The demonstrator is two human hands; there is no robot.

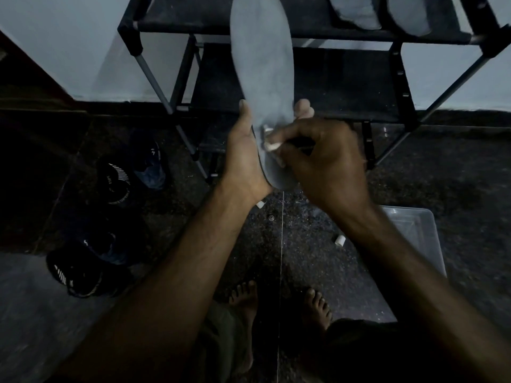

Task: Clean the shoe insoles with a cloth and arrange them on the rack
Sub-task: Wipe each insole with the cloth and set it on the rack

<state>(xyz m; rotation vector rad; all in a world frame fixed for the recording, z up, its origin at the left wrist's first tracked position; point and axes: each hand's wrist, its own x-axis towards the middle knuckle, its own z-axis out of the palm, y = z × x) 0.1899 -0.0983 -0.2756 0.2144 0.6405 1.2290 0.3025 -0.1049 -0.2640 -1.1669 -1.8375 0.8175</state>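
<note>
head view: two hands clean a grey insole in front of the shoe rack.
left hand (244, 158) grips the insole (262, 78) at its heel, fingers curled round it; right hand (318, 161) pinches a small white cloth (272, 143) against it. two more insoles (356, 12) lie on the rack (345, 78), far right.

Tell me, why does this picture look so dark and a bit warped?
Head view: the light is dim and bluish, so the shoes on the floor nearly vanish into shadow; the wide lens bends the rack bars and wall edges; the right hand and the insole tip are slightly smeared by motion; no glare, only a pale sheen on the plastic box.
</note>
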